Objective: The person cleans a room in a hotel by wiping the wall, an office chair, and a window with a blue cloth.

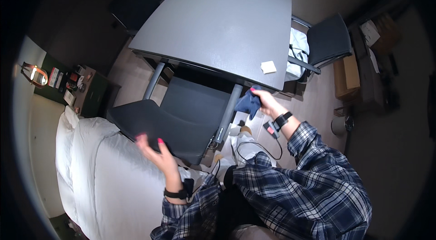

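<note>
My right hand (267,102) grips a crumpled dark blue cloth (248,104) beside the right armrest of a black chair (196,104), near the table's front right corner. Over the outer edge of that chair's backrest, my left hand (158,155) is raised with fingers apart and nothing in it; its fingertips are blurred. Whether it touches the chair, I cannot tell. Ahead stands a grey table (218,25), with a small pale square item (268,67), perhaps folded paper, lying at its near right corner.
A bed with white bedding (119,172) lies to the left. Another black chair (328,41) at the right bears a light-coloured bag (296,53). Further right are a cardboard box (346,76) and a small bin (339,126). A cluttered nightstand (90,93) stands far left.
</note>
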`<action>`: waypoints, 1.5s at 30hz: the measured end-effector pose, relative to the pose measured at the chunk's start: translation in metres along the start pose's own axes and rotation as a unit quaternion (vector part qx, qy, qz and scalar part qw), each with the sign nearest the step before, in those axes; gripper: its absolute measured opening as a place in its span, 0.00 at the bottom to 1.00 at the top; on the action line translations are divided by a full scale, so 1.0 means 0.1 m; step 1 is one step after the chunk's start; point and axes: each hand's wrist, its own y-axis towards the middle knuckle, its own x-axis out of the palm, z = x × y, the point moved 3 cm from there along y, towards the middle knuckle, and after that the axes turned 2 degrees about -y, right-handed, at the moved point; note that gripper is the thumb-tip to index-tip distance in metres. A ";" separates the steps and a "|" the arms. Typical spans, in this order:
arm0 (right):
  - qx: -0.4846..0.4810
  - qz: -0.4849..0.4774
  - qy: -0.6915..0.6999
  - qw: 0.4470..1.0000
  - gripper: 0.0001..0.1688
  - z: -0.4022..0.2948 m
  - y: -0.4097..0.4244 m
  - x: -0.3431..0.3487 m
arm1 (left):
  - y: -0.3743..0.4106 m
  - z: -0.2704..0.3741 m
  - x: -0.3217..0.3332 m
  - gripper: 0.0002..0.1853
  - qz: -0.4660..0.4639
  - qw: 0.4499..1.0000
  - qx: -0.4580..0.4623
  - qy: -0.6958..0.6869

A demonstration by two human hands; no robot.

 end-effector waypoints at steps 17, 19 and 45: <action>-0.357 0.000 -0.776 0.521 0.45 -1.21 0.81 -0.75 | -0.34 0.55 0.24 0.09 -0.144 0.946 0.138 0.257; -0.418 0.004 -0.753 0.509 0.38 -1.26 0.81 -0.77 | -0.26 0.50 0.20 0.09 -0.153 0.944 0.126 0.263; -0.393 -0.053 -0.683 0.614 0.20 2.31 -0.03 1.11 | -0.12 0.24 -0.04 0.06 -0.147 0.962 0.115 0.201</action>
